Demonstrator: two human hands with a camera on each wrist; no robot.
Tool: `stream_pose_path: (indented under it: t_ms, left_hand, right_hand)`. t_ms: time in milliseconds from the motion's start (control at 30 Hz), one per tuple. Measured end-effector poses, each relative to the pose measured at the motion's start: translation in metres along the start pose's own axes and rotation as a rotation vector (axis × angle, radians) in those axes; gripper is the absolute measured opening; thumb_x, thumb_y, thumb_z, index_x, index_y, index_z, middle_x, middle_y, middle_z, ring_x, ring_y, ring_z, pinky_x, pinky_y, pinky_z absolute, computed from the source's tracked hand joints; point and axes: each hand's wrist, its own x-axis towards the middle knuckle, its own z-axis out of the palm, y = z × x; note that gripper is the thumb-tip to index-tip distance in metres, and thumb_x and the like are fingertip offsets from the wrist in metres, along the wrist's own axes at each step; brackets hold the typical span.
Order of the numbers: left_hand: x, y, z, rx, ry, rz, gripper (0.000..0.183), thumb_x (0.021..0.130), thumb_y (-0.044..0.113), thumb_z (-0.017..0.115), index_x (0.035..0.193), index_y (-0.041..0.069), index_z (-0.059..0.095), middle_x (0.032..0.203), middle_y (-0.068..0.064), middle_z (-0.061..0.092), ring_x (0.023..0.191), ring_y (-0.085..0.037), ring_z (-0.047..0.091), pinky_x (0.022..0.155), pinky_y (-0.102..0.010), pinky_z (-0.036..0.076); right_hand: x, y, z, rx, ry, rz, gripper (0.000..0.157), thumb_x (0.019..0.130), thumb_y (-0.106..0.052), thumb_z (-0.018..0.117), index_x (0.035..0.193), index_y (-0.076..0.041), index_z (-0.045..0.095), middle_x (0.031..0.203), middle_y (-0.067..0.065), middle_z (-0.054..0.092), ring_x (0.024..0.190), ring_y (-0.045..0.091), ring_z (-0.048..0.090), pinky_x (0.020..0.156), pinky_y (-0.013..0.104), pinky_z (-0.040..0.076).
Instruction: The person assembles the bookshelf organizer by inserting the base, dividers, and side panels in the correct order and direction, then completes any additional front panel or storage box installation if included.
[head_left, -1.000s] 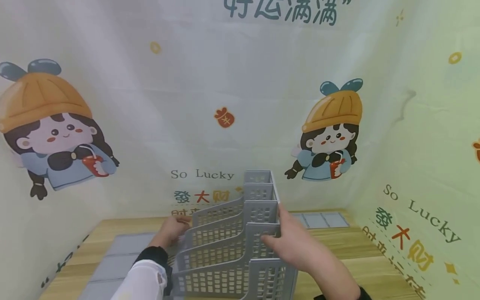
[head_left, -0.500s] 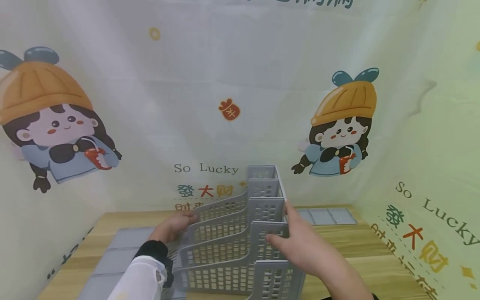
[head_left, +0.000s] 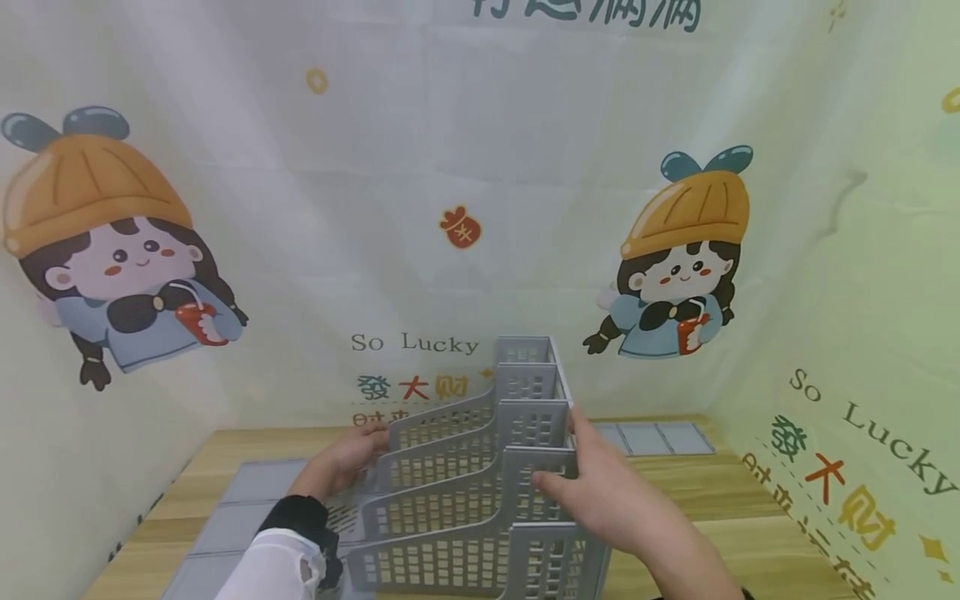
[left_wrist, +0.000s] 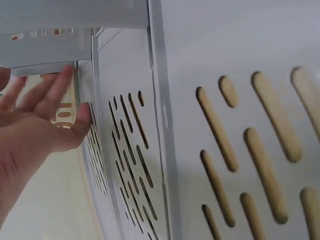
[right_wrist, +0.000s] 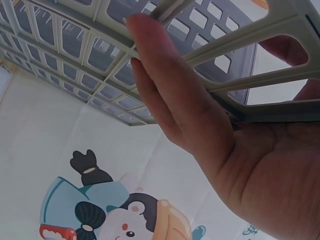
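A grey plastic file rack [head_left: 427,550] with several lattice compartments stands in the middle of the head view, its tall ends to the right. My right hand [head_left: 622,500] grips that tall side, thumb over a compartment's end panel. In the right wrist view, fingers [right_wrist: 170,75] of this hand lie along the lattice wall. At the rack's far left corner, my left hand [head_left: 345,458] touches the low end of the last compartment. The left wrist view shows its fingers [left_wrist: 55,92] fairly straight at the edge, thumb beside the slotted grey base [left_wrist: 135,165].
Flat grey panels [head_left: 232,517] lie on the wood-patterned surface [head_left: 720,500] at the left. A grey panelled strip [head_left: 652,438] lies at the back right. Printed cloth [head_left: 360,200] with cartoon figures hangs close behind and along both sides.
The left hand has come closer to the rack's far left corner, and its fingers now touch it. The right hand keeps its grip; the head view has shifted slightly.
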Motion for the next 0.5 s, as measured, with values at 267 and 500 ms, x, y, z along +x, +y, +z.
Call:
stream_pose_path:
  t_ms: [267,500]
  left_hand:
    - [-0.009,0.011,-0.005,-0.081,-0.121,0.019,0.069,0.114,0.056,0.03,0.17,0.018,0.023,0.174,-0.027,0.026,0.161,-0.051,0.025,0.12,-0.086,0.015]
    - [-0.009,0.008,-0.011,-0.134,-0.172,0.043,0.068,0.115,0.053,0.024,0.172,0.015,0.017,0.177,-0.026,0.016,0.163,-0.05,0.016,0.12,-0.086,0.01]
  right_hand:
    - [0.0,0.001,0.001,-0.002,0.003,0.025,0.095,0.094,-0.02,0.078,0.169,-0.014,0.02,0.144,0.013,0.063,0.111,0.024,0.072,0.106,0.062,0.055]
    - [0.001,0.001,0.0,0.0,0.002,0.024,0.097,0.094,-0.022,0.079,0.169,-0.013,0.019,0.142,0.013,0.064,0.112,0.024,0.072,0.108,0.064,0.053]
